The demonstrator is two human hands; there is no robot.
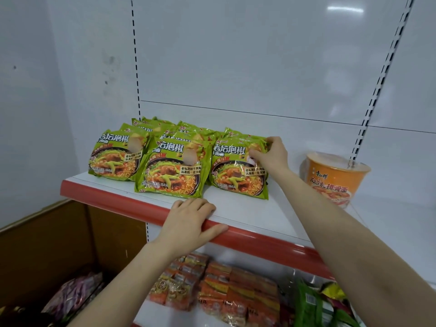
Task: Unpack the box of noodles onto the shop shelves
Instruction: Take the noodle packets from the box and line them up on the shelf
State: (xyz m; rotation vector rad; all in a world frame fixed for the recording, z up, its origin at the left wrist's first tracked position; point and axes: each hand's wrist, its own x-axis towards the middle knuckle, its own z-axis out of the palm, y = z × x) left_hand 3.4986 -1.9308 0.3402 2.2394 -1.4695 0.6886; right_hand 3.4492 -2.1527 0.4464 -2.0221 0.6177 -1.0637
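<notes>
Noodle packets (172,171) in green wrappers stand in three rows, front to back, on the white upper shelf (247,208), towards its left end, each leaning back on the one behind. Large white characters on them read 老坛泡椒, with 牛肉面 beneath, above a picture of a bowl of noodles with meat. A small pale label on the front ones reads 老坛泡椒牛肉面 and 认准统一是关键. The right hand (271,153) reaches across the shelf and pinches the top right corner of the front right packet (236,171), fingers curled over its upper edge and thumb on its face. The left hand (188,220) lies palm down on the near edge of the shelf, just in front of the middle row, its fingers relaxed on the white top and its thumb stretched along the red edge strip (118,197); it holds nothing. Well to the right of the packets stands an orange cup of noodles (335,178), film-wrapped, with 排骨面 legible on its side; its brand mark is too blurred to read. At lower left a brown cardboard box (47,237) stands open, with purple packets (75,293) inside, their print unreadable. On the lower shelf (162,315) lie stacked orange and red packets (236,291), with green packets (311,305) to their right; none of their writing can be read.
</notes>
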